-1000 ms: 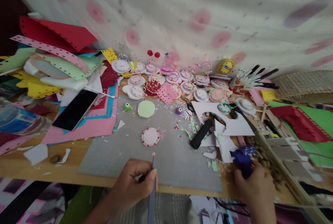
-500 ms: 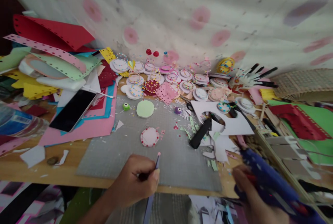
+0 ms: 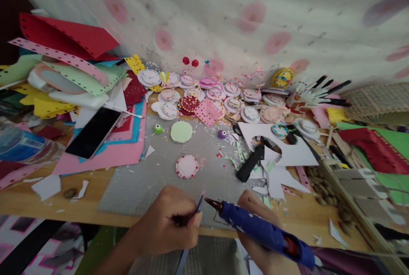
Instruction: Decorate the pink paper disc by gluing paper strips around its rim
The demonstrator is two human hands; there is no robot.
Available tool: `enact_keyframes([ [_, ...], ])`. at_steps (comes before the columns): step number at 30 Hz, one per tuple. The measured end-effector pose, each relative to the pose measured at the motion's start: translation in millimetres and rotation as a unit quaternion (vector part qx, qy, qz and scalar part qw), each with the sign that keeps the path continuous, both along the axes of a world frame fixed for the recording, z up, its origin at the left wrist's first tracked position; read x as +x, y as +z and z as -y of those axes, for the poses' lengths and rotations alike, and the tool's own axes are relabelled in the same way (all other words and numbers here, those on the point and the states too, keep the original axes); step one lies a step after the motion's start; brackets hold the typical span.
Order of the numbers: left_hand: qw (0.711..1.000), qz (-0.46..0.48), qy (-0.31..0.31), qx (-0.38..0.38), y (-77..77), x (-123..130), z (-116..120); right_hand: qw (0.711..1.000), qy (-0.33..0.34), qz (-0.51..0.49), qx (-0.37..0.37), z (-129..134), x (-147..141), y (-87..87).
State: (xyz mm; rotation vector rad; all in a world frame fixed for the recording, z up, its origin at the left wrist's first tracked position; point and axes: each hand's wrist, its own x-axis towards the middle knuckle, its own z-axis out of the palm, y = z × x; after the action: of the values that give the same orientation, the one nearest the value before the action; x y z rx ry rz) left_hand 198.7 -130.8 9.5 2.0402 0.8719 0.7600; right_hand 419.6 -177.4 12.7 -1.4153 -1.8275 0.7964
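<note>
Blue glue gun (image 3: 255, 226) near tweezers (image 3: 200, 204)

Left grip (image 3: 171, 219) pinched, right grip (image 3: 257, 253) curled

The left hand (image 3: 172, 219), near seven o'clock, was bare, its knuckles rounded, and the left forearm (image 3: 128, 245) showed uncovered down to the picture's lower edge. Toward five o'clock, the right hand (image 3: 251, 219) was bare too. At six o'clock, grey cloth (image 3: 209, 253) with faint lengthwise stripes covered the lap; whether it was trousers, a skirt or an apron could not be told.
</note>
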Motion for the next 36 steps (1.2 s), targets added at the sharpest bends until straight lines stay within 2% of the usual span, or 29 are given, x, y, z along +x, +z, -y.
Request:
enact_keyframes([
  [7, 1.0, 0.015, -0.006, -0.025, -0.8, 1, -1, 1.0, -0.001, 0.003, -0.009, 1, 2, -8.8],
  [17, 1.0, 0.018, -0.009, -0.019, -4.0, 0, -2, 0.999, -0.018, -0.014, -0.033, 2, 1, -8.9],
  [26, 1.0, 0.01, -0.005, -0.014, -1.5, 2, -2, 0.999, -0.004, -0.035, -0.025, 2, 5, -16.7],
  [32, 1.0, 0.008, -0.01, -0.007, -3.1, 0, -2, 0.999, 0.014, -0.035, -0.035, 1, 5, -12.5],
  [36, 1.0, 0.001, -0.001, 0.0, -5.8, 0, -1, 0.999, -0.013, -0.04, -0.031, 2, 2, -10.1],
])
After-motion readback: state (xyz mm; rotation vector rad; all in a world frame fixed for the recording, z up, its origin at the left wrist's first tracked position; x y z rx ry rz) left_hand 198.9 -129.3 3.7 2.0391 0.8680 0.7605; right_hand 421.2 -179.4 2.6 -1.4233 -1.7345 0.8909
